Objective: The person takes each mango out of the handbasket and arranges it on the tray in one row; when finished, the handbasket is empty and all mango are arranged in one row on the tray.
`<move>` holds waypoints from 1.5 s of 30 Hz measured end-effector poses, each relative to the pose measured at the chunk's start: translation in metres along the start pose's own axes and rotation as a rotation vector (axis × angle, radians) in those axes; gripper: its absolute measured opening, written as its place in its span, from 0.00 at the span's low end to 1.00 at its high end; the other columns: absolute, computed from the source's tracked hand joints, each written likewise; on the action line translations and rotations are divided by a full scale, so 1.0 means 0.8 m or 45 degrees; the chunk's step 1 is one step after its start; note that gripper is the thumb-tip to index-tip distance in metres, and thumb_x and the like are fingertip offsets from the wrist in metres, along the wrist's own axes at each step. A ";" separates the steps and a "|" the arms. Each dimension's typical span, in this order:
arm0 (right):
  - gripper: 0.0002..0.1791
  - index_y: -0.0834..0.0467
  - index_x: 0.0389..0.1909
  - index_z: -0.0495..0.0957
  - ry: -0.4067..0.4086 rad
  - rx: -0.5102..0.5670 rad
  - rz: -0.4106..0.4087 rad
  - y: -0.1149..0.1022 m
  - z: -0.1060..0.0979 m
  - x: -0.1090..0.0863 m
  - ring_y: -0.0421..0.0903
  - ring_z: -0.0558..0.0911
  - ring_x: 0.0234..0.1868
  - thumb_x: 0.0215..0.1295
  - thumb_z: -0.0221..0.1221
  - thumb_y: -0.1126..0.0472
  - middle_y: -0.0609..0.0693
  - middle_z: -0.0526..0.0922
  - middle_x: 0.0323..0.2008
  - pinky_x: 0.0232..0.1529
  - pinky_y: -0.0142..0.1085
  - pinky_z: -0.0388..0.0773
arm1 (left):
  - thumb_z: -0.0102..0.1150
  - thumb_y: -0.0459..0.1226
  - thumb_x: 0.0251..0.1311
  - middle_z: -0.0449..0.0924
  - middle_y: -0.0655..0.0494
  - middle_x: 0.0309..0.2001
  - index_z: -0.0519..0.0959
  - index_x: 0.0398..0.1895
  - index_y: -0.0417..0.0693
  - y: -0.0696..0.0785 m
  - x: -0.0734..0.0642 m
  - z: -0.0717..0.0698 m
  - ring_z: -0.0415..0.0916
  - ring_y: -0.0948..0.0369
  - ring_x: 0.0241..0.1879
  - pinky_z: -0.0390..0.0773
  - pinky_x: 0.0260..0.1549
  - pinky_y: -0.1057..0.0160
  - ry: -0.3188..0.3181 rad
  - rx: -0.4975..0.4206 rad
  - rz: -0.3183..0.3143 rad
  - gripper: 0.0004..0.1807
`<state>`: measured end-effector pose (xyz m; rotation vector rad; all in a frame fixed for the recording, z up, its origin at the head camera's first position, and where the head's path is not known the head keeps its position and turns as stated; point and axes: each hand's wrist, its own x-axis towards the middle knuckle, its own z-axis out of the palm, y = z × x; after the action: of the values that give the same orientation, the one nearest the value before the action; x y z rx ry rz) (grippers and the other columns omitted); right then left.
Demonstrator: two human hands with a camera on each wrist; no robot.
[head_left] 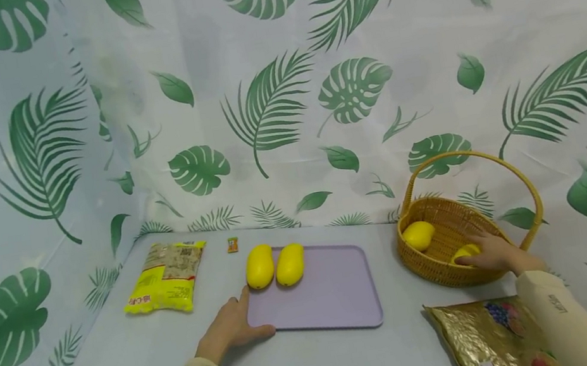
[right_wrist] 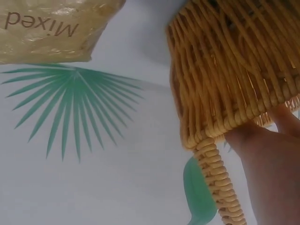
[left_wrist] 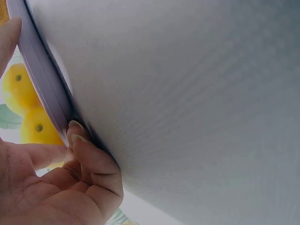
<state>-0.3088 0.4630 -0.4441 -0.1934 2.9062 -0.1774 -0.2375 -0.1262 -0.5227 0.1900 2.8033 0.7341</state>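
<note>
My left hand holds the near left corner of a lilac tray, its thumb along the front edge and its index finger up the left side. Curled fingers meet the tray's rim in the left wrist view. Two yellow mangoes lie side by side at the tray's left end. Over at the right, my right hand reaches into a wicker basket and grips a yellow mango, partly covered by the fingers. Another mango sits at the basket's left side.
A yellow snack bag lies at the far left, with a small orange packet to its right. A gold bag lies in front of the basket, under the right forearm. The basket's tall handle arches above it. Leaf-patterned cloth hangs behind.
</note>
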 end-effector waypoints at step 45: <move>0.48 0.74 0.67 0.66 0.098 0.074 -0.054 0.006 -0.006 -0.005 0.81 0.68 0.63 0.67 0.57 0.34 0.80 0.68 0.64 0.57 0.71 0.70 | 0.74 0.63 0.45 0.70 0.26 0.64 0.53 0.77 0.34 0.003 -0.003 0.000 0.74 0.41 0.60 0.74 0.62 0.41 0.001 -0.006 -0.011 0.65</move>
<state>-0.3064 0.4685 -0.4391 -0.2432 2.9703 -0.2821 -0.2354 -0.1245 -0.5209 0.1767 2.8013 0.7388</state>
